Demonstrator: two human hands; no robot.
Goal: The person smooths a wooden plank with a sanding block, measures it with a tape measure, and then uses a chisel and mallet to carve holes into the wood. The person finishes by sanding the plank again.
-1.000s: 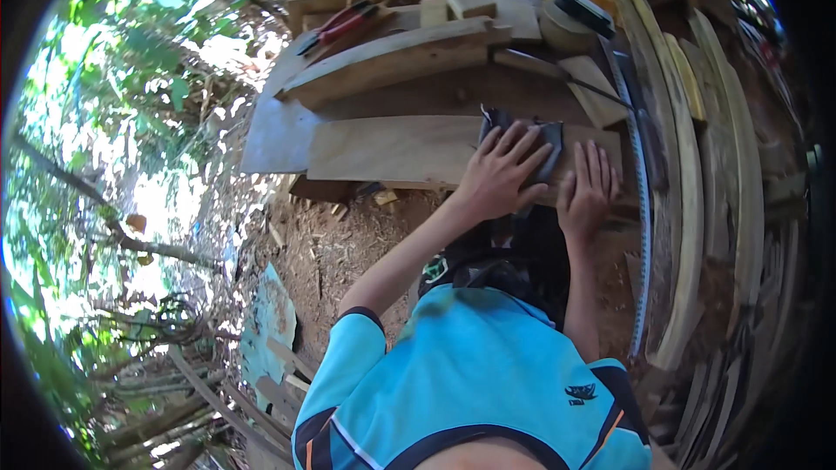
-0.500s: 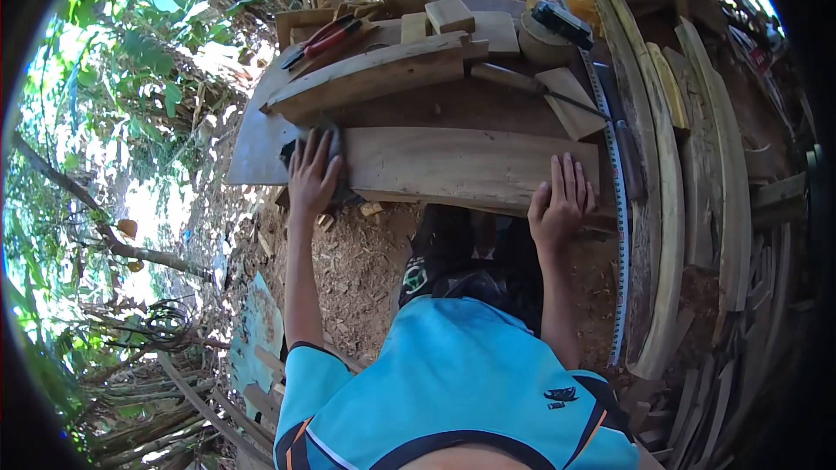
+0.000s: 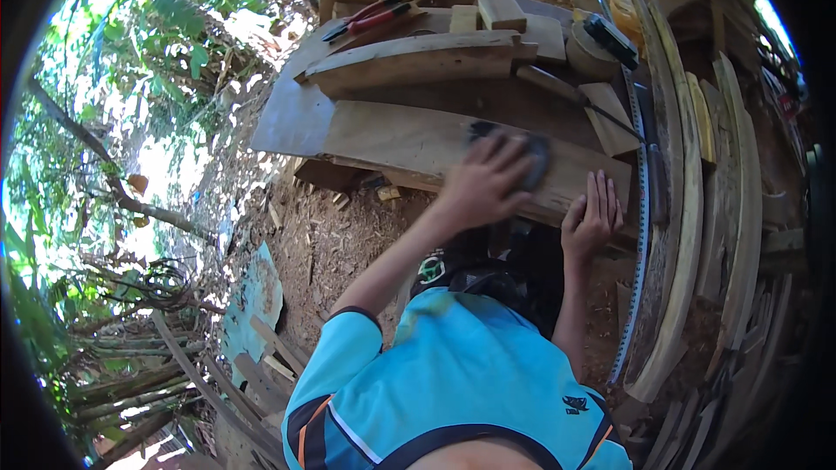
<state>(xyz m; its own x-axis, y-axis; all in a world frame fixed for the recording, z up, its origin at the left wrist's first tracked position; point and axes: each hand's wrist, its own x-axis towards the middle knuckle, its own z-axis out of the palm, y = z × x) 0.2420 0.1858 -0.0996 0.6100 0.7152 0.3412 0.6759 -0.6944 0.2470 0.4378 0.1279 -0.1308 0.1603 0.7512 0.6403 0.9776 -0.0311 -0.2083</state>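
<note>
A long, flat wooden board (image 3: 392, 132) lies across the bench in front of me. My left hand (image 3: 488, 181), smeared by motion, presses a dark grey piece of sandpaper (image 3: 539, 164) onto the board's face, right of its middle. Part of the sandpaper is hidden under the fingers, and its outline is blurred. At the board's right end my right hand (image 3: 594, 214) rests flat near the front edge, fingers stretched out and holding nothing. Behind the board lies a thicker, curved wooden beam (image 3: 414, 63).
Red-handled pliers (image 3: 370, 22) lie at the back left. Small wooden blocks (image 3: 502, 13) and a dark-handled tool (image 3: 549, 83) sit behind the board. A measuring tape (image 3: 643, 226) runs down the right side, beside long wooden strips (image 3: 688, 209). Wood scraps (image 3: 388, 193) litter the ground.
My left hand has slid the sandpaper rightward along the board, from its left end to near my right hand. My right hand stays on the right end. The whole view has shifted and turned slightly.
</note>
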